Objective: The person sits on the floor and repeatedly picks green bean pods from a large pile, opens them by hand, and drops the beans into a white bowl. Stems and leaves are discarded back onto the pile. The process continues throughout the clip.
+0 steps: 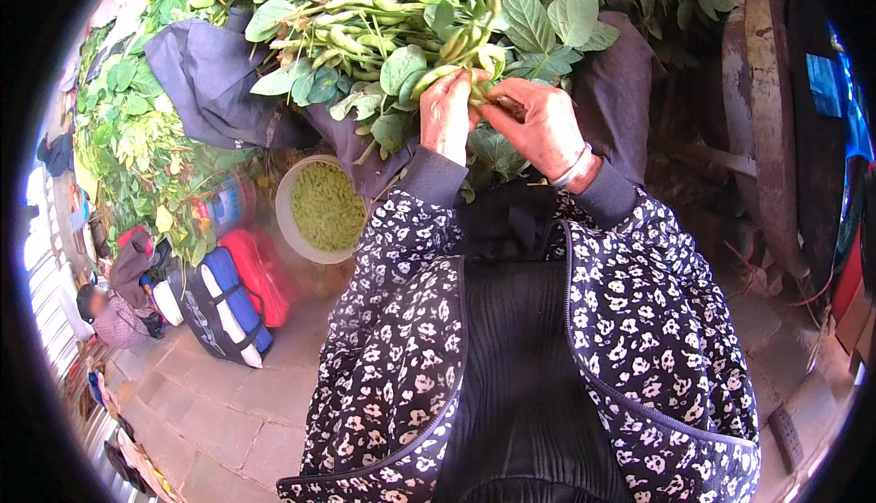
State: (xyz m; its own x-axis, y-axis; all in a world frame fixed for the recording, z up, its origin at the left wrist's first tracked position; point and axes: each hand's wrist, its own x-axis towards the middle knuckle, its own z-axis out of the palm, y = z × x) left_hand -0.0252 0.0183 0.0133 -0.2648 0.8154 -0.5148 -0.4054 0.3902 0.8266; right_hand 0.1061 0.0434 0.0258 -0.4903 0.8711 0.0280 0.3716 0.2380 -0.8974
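My left hand pinches a green soybean pod at the near edge of a leafy heap across my lap. Close on its right, my right hand has its thumb and fingertips on the same small cluster of pods; a bracelet circles that wrist. Soybean stalks with many plump pods and broad green leaves lie just beyond both hands. What sits between the fingertips is partly hidden. Below and left of my left hand, a white bucket holds small green beans.
More leafy stalks spread at the left. Near the bucket stand a red bag and a blue, white and black bundle on the paved floor. Another person is at the far left. A worn wooden frame stands at the right.
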